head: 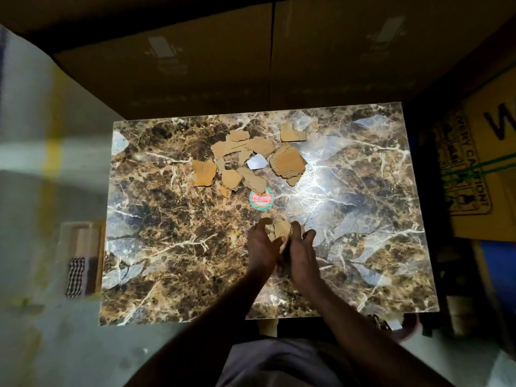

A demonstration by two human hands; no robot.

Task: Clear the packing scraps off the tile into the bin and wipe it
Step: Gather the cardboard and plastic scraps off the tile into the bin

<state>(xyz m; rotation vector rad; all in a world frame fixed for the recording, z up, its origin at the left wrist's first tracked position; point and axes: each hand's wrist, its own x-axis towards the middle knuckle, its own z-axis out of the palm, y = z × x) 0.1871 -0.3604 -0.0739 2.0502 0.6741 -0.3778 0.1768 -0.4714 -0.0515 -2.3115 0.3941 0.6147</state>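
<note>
A glossy brown marble-patterned tile (173,247) lies flat in front of me. Several torn cardboard scraps (240,160) are scattered on its far middle, with a white paper bit (256,162) among them and a round red-and-green sticker (262,198) just below the pile. My left hand (262,247) and my right hand (303,252) are cupped together over the tile's centre, holding a small bunch of cardboard scraps (279,229) between them. A dark round container (402,326), perhaps the bin, shows at the tile's near right corner, mostly hidden.
A checked cloth (75,276) lies on a small wooden piece (83,241) left of the tile. Large cardboard boxes (212,65) stand behind, and printed cartons (474,169) crowd the right side. Pale floor (42,191) extends to the left.
</note>
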